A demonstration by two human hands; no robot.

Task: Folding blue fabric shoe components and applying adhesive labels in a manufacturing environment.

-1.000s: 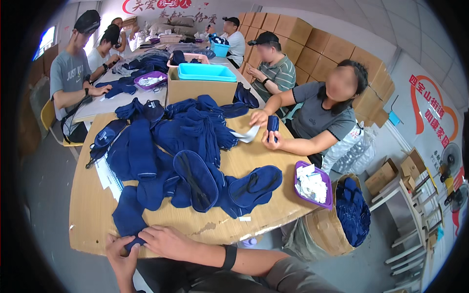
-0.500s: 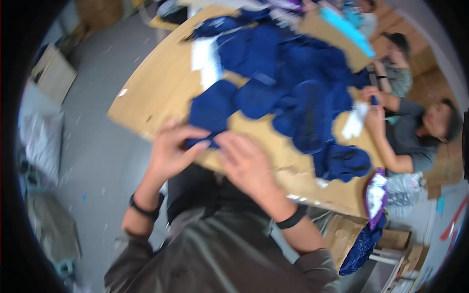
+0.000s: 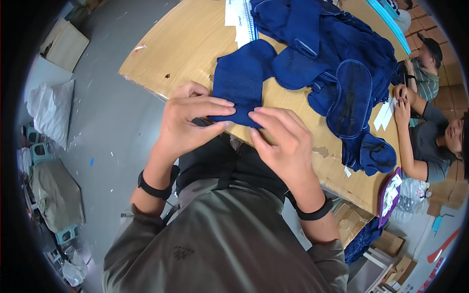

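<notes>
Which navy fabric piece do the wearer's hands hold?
The navy fabric piece at the near table edge, pinched by left hand and right hand; the strapped oval piece and navy pile lie beyond their grip.

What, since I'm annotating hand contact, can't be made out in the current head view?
Head view: parts of the dark blue, perforated cloth piece under the fingertips, covered by the left hand and right hand.
Head view: that piece's underside, turned away from the camera.
Head view: the rest of the light blue plastic tray, cut off by the top edge.
Head view: whatever the grey-shirted co-worker's hands hold, too small and masked by fingers.
</notes>
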